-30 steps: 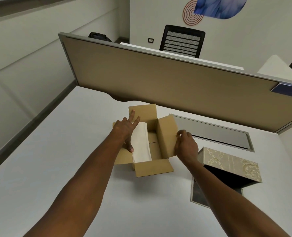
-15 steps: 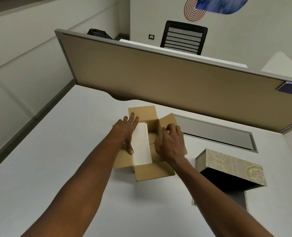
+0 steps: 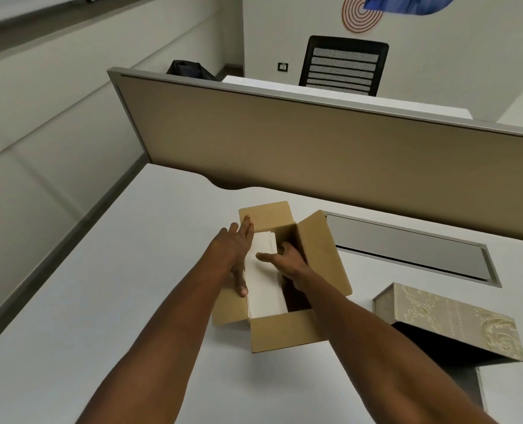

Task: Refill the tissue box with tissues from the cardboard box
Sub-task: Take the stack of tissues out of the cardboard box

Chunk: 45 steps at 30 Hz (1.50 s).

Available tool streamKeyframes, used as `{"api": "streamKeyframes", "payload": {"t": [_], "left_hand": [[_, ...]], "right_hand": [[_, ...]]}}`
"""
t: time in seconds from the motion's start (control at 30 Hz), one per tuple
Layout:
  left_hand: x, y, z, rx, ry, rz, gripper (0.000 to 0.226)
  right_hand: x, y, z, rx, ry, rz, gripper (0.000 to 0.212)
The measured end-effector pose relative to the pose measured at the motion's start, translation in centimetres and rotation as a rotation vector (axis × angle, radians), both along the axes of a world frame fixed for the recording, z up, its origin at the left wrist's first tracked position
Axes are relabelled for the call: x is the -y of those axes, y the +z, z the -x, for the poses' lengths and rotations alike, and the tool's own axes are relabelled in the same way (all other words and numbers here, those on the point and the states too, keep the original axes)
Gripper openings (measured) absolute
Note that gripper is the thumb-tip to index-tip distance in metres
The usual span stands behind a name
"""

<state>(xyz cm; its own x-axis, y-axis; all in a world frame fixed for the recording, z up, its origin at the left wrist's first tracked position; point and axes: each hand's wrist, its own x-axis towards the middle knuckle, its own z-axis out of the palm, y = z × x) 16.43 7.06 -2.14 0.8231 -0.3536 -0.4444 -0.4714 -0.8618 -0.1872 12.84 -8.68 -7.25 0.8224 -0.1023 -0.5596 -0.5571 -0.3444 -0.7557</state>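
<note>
Both hands are at the cardboard box (image 3: 284,330), flaps folded out. Left hand (image 3: 234,255) lies flat and open, fingers straight along the left side of the tissue stack (image 3: 261,283), thumb at the stack's near corner. Right hand (image 3: 287,264) is down inside the box on the stack's right side, thumb across the top; fingers hidden, so grip cannot be told.

Step in hand, as I judge it: lifting the stack out. Best to squeeze evenly from both sides and lift straight up, so the sheets don't fan or snag a flap.

Right half of the box looks dark, seemingly empty. Tissue box (image 3: 456,322) sits well right of the right forearm, open, dark inside, no tissues visible.
</note>
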Motion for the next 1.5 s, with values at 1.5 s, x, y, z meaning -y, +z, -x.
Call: {"api": "streamKeyframes", "payload": {"t": [1.5], "left_hand": [[-0.1,-0.3,-0.8,-0.165,0.042,0.042,0.164]], "right_hand": [[-0.8,-1.4,-2.0,-0.013,-0.133,-0.07,0.101]]}}
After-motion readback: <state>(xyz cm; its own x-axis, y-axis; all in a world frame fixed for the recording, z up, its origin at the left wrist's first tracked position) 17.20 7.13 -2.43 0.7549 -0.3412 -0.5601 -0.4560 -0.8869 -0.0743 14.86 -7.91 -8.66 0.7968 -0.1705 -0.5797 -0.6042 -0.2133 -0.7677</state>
